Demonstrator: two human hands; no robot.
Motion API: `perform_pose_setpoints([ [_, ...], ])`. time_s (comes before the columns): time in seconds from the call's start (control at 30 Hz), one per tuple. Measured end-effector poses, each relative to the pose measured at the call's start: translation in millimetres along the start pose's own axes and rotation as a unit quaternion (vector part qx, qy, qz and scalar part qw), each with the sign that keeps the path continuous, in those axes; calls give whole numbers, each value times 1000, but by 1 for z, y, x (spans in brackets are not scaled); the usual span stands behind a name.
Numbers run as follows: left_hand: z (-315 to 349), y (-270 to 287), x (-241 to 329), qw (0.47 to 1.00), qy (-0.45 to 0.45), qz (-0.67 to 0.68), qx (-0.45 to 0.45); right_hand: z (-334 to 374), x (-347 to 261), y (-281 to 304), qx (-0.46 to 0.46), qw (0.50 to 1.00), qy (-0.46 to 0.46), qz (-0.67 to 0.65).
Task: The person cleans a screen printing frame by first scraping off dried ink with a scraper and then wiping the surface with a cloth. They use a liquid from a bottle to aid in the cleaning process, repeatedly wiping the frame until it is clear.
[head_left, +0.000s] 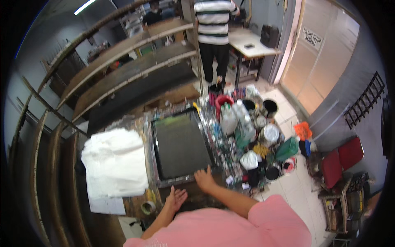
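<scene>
A dark rectangular panel in a black frame [181,144], resembling a printing screen, lies flat on a paint-stained worktable. Greenish smears show along its far end. My right hand [204,180] rests at the near right corner of the frame, fingers stretched over its edge and one pointing away from me. Just in front of the near edge, my left hand [176,198] is apart from the frame with its fingers spread and nothing in it. Left of the panel sits a thick, uneven pile of white sheets [113,164]. A roll of tape [148,207] lies near my left forearm.
Bottles [228,120], paint cans [269,135] and a green container [287,149] crowd the right side. Wooden shelves [135,74] stand beyond and along the left. A person in a striped shirt [212,20] stands at a far desk. A red chair [340,158] is at right.
</scene>
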State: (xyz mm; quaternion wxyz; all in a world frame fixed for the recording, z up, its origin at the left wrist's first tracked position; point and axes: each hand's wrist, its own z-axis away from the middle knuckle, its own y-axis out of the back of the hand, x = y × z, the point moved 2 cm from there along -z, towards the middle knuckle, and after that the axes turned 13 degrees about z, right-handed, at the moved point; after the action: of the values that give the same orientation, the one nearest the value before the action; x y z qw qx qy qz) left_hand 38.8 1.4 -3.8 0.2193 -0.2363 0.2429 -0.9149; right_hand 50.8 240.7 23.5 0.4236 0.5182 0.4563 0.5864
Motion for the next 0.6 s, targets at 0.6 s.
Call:
perform_pose_setpoints([
  [0.6,95,73,46,997,3,-75,-30,-20,3,37,-54,998,-8,-5],
])
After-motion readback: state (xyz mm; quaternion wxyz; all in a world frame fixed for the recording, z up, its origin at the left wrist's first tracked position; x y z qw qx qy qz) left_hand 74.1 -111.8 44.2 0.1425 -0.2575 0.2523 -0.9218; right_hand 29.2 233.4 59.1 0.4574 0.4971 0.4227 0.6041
